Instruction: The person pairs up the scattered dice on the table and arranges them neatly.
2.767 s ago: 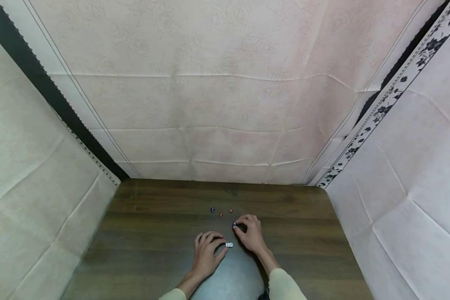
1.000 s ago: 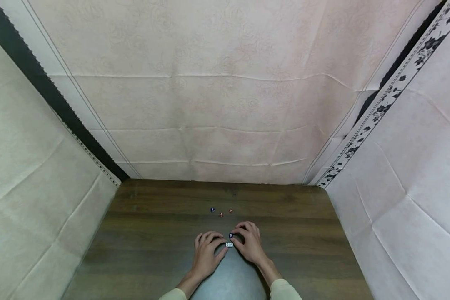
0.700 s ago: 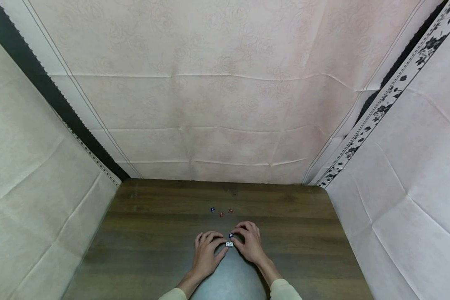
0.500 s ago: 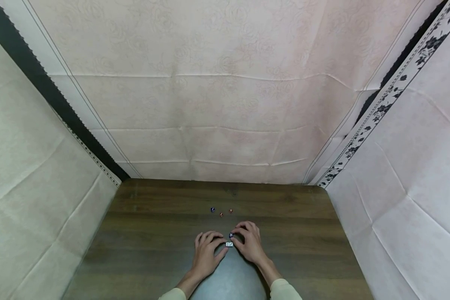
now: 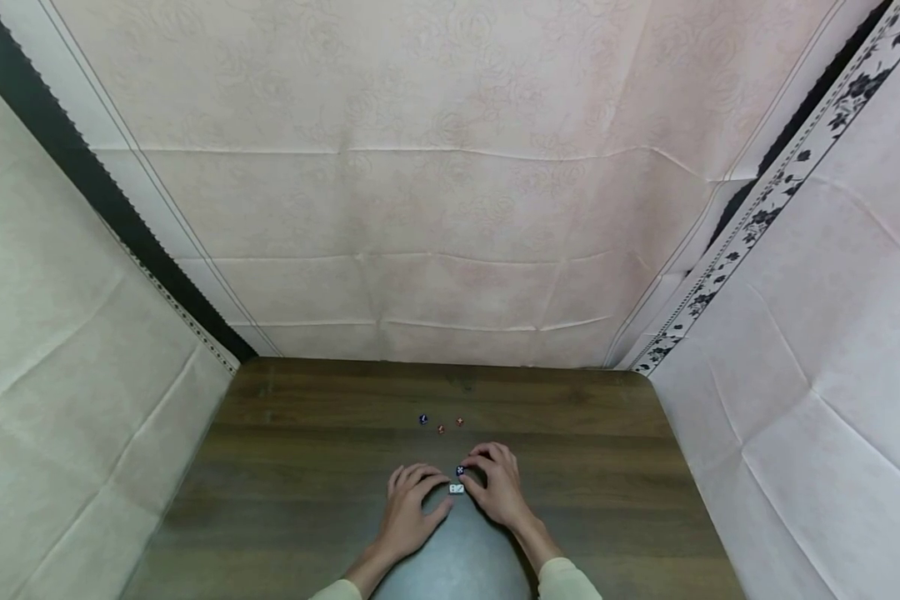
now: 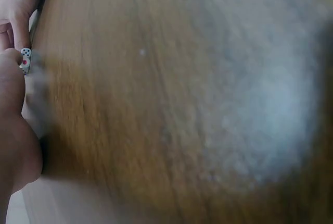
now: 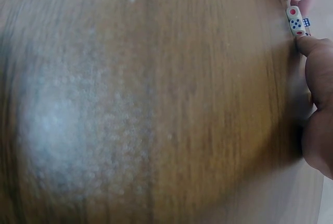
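Observation:
Two white dice (image 5: 457, 489) stand side by side between my hands on the table. My right hand (image 5: 497, 487) pinches a blue die (image 5: 461, 472) between thumb and forefinger, just beyond the white pair. In the right wrist view the blue die (image 7: 306, 22) shows behind the white dice (image 7: 295, 21), with the right thumb close by the row. My left hand (image 5: 408, 512) lies left of the pair, thumb and forefinger spread around its left end and holding nothing. In the left wrist view the white dice (image 6: 26, 57) appear at the left edge, partly covered by the hands.
Farther back on the brown wooden table (image 5: 307, 433) sit another blue die (image 5: 423, 419) and two red dice (image 5: 441, 429). Pale patterned cloth (image 5: 450, 208) hangs behind the table and along both sides.
My right hand has brought the blue die nearer, to just behind the white dice, and then stayed there. My left thumb has just drawn back from the white pair.

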`<state>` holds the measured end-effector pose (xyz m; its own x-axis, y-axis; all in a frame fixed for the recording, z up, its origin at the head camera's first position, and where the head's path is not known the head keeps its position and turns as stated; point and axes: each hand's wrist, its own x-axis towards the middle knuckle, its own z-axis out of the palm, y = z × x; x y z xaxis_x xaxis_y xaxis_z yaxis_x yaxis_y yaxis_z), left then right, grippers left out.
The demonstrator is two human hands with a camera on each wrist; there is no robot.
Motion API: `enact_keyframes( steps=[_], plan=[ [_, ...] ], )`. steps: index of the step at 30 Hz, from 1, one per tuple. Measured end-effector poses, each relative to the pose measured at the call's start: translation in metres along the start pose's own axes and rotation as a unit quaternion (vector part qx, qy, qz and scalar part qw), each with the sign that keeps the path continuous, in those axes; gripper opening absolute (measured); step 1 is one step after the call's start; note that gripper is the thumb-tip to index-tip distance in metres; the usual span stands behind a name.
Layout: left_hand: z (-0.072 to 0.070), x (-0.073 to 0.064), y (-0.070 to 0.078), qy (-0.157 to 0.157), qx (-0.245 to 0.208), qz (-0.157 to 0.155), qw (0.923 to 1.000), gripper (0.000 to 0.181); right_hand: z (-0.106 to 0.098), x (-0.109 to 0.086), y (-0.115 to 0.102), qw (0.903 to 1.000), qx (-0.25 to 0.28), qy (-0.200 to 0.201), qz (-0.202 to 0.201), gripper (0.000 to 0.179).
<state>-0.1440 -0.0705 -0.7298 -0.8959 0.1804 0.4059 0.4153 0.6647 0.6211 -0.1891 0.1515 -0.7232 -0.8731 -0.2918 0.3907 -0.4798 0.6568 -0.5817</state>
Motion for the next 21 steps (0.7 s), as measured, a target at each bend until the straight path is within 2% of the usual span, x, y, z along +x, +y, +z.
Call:
enact_keyframes(
  steps=[4, 7, 12, 21],
  plan=[
    [-0.002, 0.005, -0.005, 0.049, -0.005, 0.022, 0.9985, 0.032, 0.0, 0.0, 0.0, 0.9999, 0.006, 0.009, -0.009, 0.018],
    [-0.005, 0.014, -0.01, 0.073, -0.011, 0.024, 0.997, 0.033, 0.0, 0.0, 0.0, 0.9999, 0.011, 0.008, -0.007, 0.019],
    [-0.013, 0.035, -0.018, 0.084, -0.01, -0.005, 0.9964, 0.033, 0.0, 0.001, -0.001, 0.9999, 0.011, 0.005, -0.001, 0.019],
    [-0.022, 0.071, -0.03, 0.08, 0.007, -0.063, 0.9948, 0.034, -0.001, 0.001, -0.001, 0.9997, 0.02, 0.0, 0.011, 0.019]
  ],
)
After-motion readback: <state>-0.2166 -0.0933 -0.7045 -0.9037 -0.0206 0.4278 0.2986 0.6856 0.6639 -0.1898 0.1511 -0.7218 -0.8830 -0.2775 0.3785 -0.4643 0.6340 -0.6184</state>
